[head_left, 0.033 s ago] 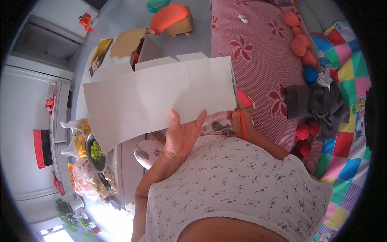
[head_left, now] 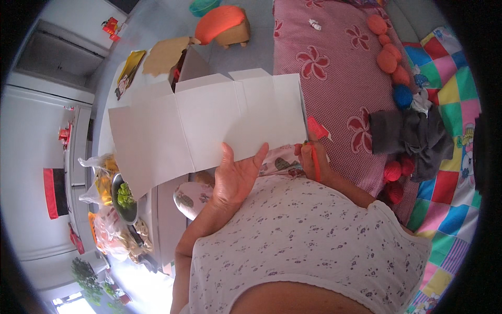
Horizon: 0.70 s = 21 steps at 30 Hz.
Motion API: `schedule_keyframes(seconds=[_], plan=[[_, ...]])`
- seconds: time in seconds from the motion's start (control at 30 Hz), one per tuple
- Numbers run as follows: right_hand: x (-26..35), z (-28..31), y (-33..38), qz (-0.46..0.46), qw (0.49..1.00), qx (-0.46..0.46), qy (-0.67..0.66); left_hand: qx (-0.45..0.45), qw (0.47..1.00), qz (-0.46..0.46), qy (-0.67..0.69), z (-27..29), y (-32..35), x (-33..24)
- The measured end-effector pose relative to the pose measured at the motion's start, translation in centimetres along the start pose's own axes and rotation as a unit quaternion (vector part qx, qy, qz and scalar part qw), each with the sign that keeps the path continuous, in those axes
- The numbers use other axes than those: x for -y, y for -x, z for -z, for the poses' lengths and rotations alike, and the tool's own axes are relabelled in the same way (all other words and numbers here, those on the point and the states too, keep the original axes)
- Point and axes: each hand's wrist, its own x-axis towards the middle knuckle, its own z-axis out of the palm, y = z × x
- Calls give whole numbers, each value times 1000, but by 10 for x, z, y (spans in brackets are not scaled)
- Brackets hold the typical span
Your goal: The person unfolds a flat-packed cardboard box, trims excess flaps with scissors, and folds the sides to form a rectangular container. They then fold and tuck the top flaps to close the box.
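A large unfolded white cardboard box [head_left: 209, 120] lies in front of me, with creases across it and flaps along its far edge. At its near edge my left hand [head_left: 238, 175] grips it, the thumb and one finger showing on top and the other fingers hidden underneath. By the near right corner, my right hand [head_left: 322, 166] is closed around an orange-handled tool [head_left: 316, 159]. Its working end is mostly hidden at the cardboard's edge, so its exact kind is unclear. A bright red-pink piece [head_left: 318, 128] lies just beyond my right hand.
To the right are a pink flowered cover [head_left: 340, 78], orange balls [head_left: 387, 57], red balls [head_left: 393, 170] and dark cloth [head_left: 410, 138]. Leftward stand a bowl of greens [head_left: 124, 199] and plastic bags [head_left: 112, 230]. An open box [head_left: 193, 65] and an orange-topped stool [head_left: 225, 26] are beyond.
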Motion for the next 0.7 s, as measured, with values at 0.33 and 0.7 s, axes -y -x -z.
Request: schedule_keyframes(seconds=[0.33, 0.7], plan=[[-50, 27, -2, 86, 987, -33, 134, 10, 1000, 16, 23, 4, -3, 3], [1, -3, 7, 3, 999, 13, -38, 2, 1000, 23, -9, 3, -2, 3]])
